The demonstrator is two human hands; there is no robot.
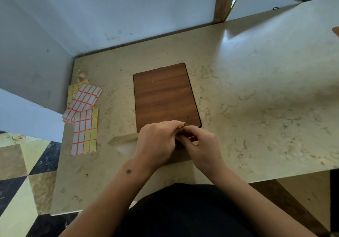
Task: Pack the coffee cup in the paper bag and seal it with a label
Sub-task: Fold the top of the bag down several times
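Note:
A brown paper bag (pixel 180 157) stands at the near edge of the wooden board (pixel 163 93), mostly hidden under my hands. My left hand (pixel 157 141) grips the folded top of the bag from the left. My right hand (pixel 201 145) pinches the same folded top from the right. Only a small brown corner of the fold (pixel 182 125) shows between my fingers. The coffee cup is not visible. Sheets of white and yellow labels with orange borders (pixel 83 115) lie on the counter to the left.
The marbled counter (pixel 256 90) runs wide to the right. A strip of beige paper (pixel 122 138) lies left of my hands. A small roll of tape (pixel 80 74) sits behind the label sheets near the wall. A white board (pixel 256 3) leans at the back right.

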